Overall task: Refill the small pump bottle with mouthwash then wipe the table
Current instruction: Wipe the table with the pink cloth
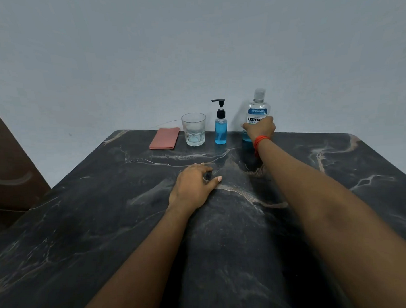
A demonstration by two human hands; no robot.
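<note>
Across the far edge of the dark marbled counter, against a pale wall, four things stand in a row, and both forearms reach over the stone from the near edge.

The mouthwash bottle is the tallest and stands upright at the right end of the row, its clear ribbed cap screwed on. Blue liquid shows low at its base. The shoulder above the white and blue label looks clear, and the level between is hidden. The right hand grasps this bottle around its lower body, fingers wrapped across the label, with a red thread band on the wrist.

The left hand rests on the middle of the counter, well apart from the row. Its fingers are loosely curled, the thumb is stretched out, and it holds nothing.

A folded pink cloth lies flat at the left end of the row. Just beside it stands a clear faceted glass, upright. I cannot tell whether its thick base holds any liquid.

Between the glass and the mouthwash bottle stands the small pump bottle, touching neither. It is upright, its black pump head is fitted with the nozzle pointing left, and blue liquid fills the body up to near the shoulder.
</note>
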